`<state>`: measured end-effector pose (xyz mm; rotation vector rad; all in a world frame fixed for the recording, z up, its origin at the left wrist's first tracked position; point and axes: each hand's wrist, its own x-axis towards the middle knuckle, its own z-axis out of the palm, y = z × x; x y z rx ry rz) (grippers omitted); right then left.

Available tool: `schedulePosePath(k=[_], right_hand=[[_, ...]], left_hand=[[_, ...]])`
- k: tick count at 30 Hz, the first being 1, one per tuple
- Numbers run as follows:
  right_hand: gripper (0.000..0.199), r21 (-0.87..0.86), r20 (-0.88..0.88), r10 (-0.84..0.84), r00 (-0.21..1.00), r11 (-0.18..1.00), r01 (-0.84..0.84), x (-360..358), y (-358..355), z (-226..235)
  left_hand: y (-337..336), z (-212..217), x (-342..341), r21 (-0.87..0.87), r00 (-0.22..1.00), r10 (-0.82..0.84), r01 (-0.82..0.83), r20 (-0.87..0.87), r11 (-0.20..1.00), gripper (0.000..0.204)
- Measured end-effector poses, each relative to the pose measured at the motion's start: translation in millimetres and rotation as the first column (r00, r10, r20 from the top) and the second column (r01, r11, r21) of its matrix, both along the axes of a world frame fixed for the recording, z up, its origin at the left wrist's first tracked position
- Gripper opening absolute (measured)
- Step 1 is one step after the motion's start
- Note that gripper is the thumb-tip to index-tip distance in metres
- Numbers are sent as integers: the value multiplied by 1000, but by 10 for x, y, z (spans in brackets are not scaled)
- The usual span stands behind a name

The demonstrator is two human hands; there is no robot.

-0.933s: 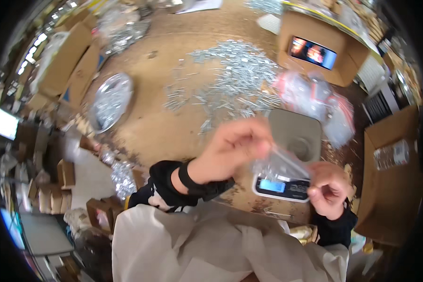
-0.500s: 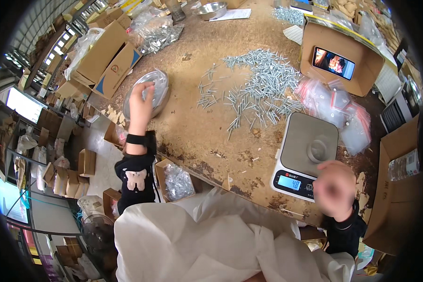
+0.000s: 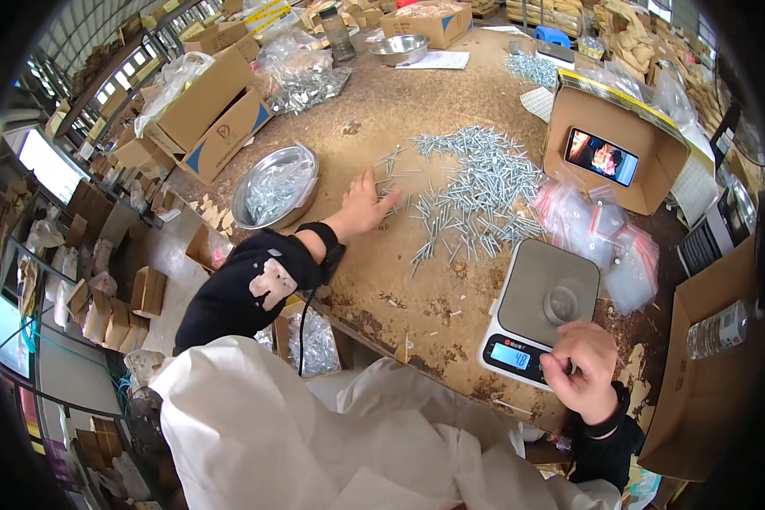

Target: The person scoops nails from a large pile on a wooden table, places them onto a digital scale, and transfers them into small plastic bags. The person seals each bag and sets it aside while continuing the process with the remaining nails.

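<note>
My left hand lies palm down on the worn table beside a thin scatter of screws, fingers stretched out and nothing seen in them. To its right spreads a large heap of silvery screws. My right hand is curled at the front right corner of a digital scale, by its lit display; whatever its fingers might hold is hidden. A small clear round cup rests on the scale's plate. Left of my left hand stands a metal bowl with filled clear plastic bags in it.
Clear zip bags with red edges lie right of the scale. Behind them a phone leans inside an open cardboard box. Cardboard boxes stand at the far left. Another metal bowl sits at the back.
My left hand has moved right, from over the metal bowl to the table by the scattered screws. My right hand stays by the scale. The whole view has shifted slightly.
</note>
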<state>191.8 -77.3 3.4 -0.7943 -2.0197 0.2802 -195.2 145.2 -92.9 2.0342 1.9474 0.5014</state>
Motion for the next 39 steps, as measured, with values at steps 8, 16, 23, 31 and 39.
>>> schedulePosePath(k=[8, 16, 23, 31, 39], right_hand=[[20, 4, 42, 33, 999, 999, -33, -13, -18, 19], [19, -42, 13, -24, 1000, 999, 24, 97, 3, -20], [19, -19, 17, -15, 1000, 1000, 15, 149, -41, -19], [18, 0, -1, -56, 998, 998, 56, 185, -20, -84], [18, -16, 5, -73, 997, 997, 73, 203, 4, -81]], left_hand=[[58, 32, 426, 24, 995, -68, 70, -75, 997, 104], [508, -105, 692, 209, 960, 228, -191, -165, 959, 97], [675, -68, 617, 265, 994, 33, -4, -106, 964, 84], [359, 15, 825, 269, 810, -496, 425, 315, 864, 38], [-19, 320, 1305, 137, 734, -591, 582, 335, 801, 58]])
